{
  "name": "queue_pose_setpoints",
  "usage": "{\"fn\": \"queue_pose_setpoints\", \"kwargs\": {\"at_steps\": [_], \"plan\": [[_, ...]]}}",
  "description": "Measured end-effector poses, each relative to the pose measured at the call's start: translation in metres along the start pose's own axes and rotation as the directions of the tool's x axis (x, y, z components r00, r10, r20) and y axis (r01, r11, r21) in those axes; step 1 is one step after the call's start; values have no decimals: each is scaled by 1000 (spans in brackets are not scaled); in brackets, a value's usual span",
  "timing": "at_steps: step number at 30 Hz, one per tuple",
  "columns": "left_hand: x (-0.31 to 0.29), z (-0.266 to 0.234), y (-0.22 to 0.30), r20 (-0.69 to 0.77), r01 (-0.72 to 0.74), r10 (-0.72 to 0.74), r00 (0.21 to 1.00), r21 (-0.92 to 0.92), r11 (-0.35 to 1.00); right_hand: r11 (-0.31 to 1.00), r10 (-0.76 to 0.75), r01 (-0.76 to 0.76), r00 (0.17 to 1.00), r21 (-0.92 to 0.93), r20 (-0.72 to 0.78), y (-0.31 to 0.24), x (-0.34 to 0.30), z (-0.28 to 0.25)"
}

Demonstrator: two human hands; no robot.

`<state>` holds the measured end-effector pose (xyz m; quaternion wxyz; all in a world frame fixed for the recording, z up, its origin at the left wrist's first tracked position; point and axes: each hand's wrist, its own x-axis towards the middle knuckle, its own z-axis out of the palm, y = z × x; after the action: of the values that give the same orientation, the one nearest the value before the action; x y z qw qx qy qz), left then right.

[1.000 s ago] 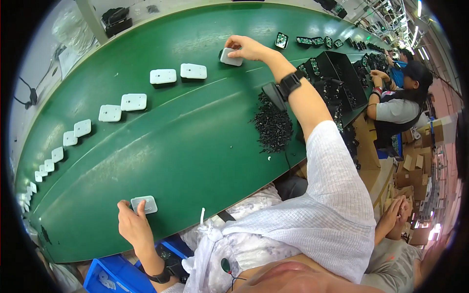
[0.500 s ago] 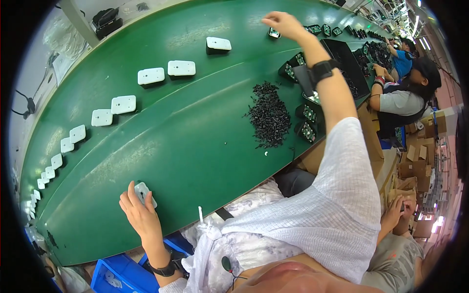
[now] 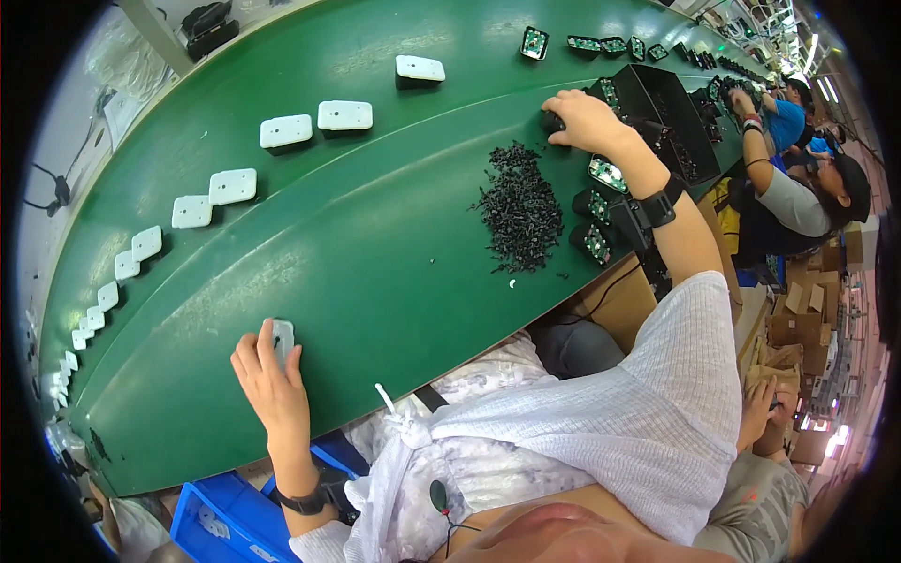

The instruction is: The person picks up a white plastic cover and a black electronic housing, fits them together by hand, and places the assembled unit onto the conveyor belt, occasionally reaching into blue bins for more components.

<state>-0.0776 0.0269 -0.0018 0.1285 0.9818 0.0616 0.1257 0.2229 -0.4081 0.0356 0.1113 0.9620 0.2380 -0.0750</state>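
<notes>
My left hand [image 3: 270, 380] is low on the left of the green table, its fingers and thumb closed around a small white plastic cover [image 3: 283, 335]. Up on the right, my right hand [image 3: 589, 124] grips a black housing [image 3: 553, 122], mostly covered by the fingers. Below that hand lies a heap of small black parts [image 3: 522, 206]. Beside my right wrist stand several open black housings with green circuit boards, one of them [image 3: 593, 242] close to the table edge.
White-topped units [image 3: 345, 115] run in a curved row along the left of the table [image 3: 375, 253]. A black bin [image 3: 671, 122] stands at the right, with more circuit-board housings [image 3: 535, 43] beyond. Blue bins [image 3: 230, 516] sit below the front edge. Co-workers [image 3: 798, 202] are at the right.
My right hand has come back from the far side toward the near housings and closed on one. A housing it was near now stands uncovered. My left hand has shifted slightly with the cover.
</notes>
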Motion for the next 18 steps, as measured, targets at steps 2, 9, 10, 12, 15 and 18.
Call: {"fn": "queue_pose_setpoints", "kwargs": {"at_steps": [2, 9, 10, 12, 15, 18], "plan": [[8, 5, -3, -36, -57, 57, 998, -21, 998, 991, 50, -29, 985, 130, -163, -1, 2, 0], [53, 44, 21, -155, -318, 281, 947, -315, 894, 153, -94, 347, 937, 925, -336, -140, -11, -36], [60, 48, 28, -169, -345, 305, 937, -323, 881, 159, -137, 458, 888, 875, -440, -156, -13, -28], [65, 50, 33, -151, -338, 305, 940, -311, 888, 344, -254, 600, 800, 722, -544, -179, -17, -23], [59, 45, 30, -122, -252, 227, 966, -266, 930, 492, -277, 540, 840, 682, -466, -194, -21, -4], [54, 40, 16, -122, -223, 192, 974, -342, 913, 603, -304, 542, 835, 586, -459, -197, -24, -5]]}}
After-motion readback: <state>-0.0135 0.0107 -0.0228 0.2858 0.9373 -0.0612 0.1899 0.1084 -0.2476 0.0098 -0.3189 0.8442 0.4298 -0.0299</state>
